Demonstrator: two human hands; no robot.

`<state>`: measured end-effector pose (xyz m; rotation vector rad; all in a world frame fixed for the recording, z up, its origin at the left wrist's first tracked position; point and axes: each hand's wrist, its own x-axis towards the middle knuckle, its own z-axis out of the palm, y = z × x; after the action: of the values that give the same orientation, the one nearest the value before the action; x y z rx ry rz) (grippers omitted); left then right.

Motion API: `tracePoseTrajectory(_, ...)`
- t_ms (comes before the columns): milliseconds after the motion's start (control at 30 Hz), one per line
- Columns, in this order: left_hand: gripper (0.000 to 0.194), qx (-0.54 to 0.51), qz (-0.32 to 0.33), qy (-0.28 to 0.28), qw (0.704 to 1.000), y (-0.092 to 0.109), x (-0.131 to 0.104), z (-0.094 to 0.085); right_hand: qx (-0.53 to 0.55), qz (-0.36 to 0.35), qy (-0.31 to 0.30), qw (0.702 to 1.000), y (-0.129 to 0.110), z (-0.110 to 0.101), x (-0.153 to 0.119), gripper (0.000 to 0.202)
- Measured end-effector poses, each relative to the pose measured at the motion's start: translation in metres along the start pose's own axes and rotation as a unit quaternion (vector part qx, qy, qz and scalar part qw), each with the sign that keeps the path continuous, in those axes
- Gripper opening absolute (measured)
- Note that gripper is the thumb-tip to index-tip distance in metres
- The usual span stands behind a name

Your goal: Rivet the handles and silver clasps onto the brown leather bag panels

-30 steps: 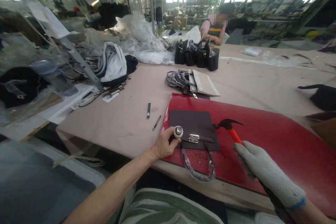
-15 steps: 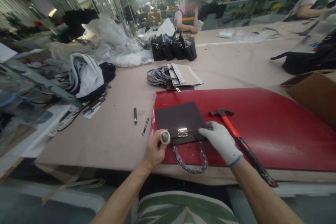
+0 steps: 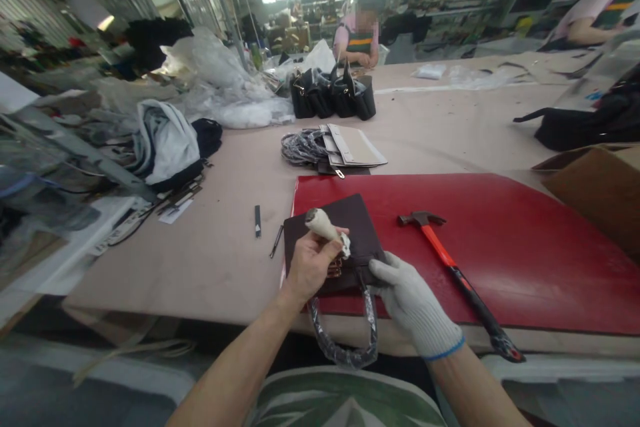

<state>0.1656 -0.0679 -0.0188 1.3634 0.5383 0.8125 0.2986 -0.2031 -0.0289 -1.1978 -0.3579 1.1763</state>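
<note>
My bare left hand [image 3: 311, 263] is closed around a short tool with a cream handle [image 3: 323, 223], its dark round end pointing up and away. A white crumpled bit shows by my fingertips; the tool's working end is hidden. Beneath lies a dark brown leather bag panel [image 3: 357, 220] with a metal clasp [image 3: 335, 269], partly covered by my left hand. My right hand [image 3: 413, 300], in a white knit glove, grips the panel's right edge between thumb and fingers. A plastic-wrapped handle loop [image 3: 371, 327] hangs from the panel toward me, over the table edge.
A red sheet [image 3: 500, 233] lies under the panel, with a claw hammer [image 3: 445, 253] on it. Left are a cutter knife [image 3: 257, 221] and a thin metal tool [image 3: 276, 241]. Beyond lie wrapped handles [image 3: 303, 147], panels [image 3: 357, 145] and black bags [image 3: 333, 97]. A co-worker [image 3: 357, 37] sits behind.
My left hand has moved right with the tool, from the panel's left edge to over the clasp. The panel has turned and shifted slightly left and nearer, with my right hand still on it.
</note>
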Motion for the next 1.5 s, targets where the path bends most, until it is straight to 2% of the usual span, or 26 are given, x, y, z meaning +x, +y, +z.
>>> tracePoseTrajectory(67,0.041,0.000,-0.021,-0.035,0.999,0.001,0.001,0.011,0.038,0.004,0.004,0.999,0.010,0.006,-0.005,0.041)
tracePoseTrajectory(167,0.039,-0.005,-0.050,-0.049,0.998,-0.004,-0.003,0.015,0.073,0.027,0.012,0.997,0.018,0.013,-0.012,0.038)
tracePoseTrajectory(267,0.039,-0.008,-0.065,-0.046,0.997,-0.007,-0.009,0.010,0.055,0.044,0.004,0.998,0.018,0.017,-0.016,0.040)
tracePoseTrajectory(400,0.040,-0.008,-0.054,-0.036,0.998,0.002,-0.014,0.001,0.027,0.029,-0.012,0.999,0.019,0.017,-0.016,0.037)
tracePoseTrajectory(500,0.042,-0.009,-0.089,-0.042,0.995,0.008,-0.017,-0.004,0.022,0.007,-0.027,0.999,0.025,0.016,-0.014,0.031)
tracePoseTrajectory(567,0.042,-0.036,-0.095,-0.039,0.994,0.008,-0.019,-0.006,0.024,0.001,-0.038,0.999,0.029,0.016,-0.014,0.029)
tracePoseTrajectory(700,0.043,-0.116,-0.068,-0.029,0.991,0.004,-0.021,-0.008,0.055,-0.001,-0.077,0.996,0.035,0.014,-0.016,0.028)
tracePoseTrajectory(800,0.041,-0.135,-0.071,-0.035,0.988,0.002,-0.023,-0.009,0.078,-0.008,-0.095,0.992,0.039,0.013,-0.015,0.029)
tracePoseTrajectory(933,0.035,-0.111,-0.056,-0.048,0.991,-0.004,-0.027,-0.013,0.079,-0.005,-0.089,0.993,0.041,0.012,-0.010,0.031)
tracePoseTrajectory(1067,0.036,-0.083,-0.054,-0.046,0.994,-0.009,-0.028,-0.016,0.080,-0.005,-0.080,0.994,0.040,0.014,-0.008,0.031)
tracePoseTrajectory(1333,0.042,-0.014,-0.057,-0.020,0.998,0.001,-0.025,-0.008,0.059,-0.012,-0.072,0.996,0.037,0.015,-0.006,0.029)
tracePoseTrajectory(1500,0.040,0.015,-0.055,-0.027,0.998,0.008,-0.023,-0.007,-0.034,-0.007,-0.146,0.989,0.026,0.005,-0.008,0.031)
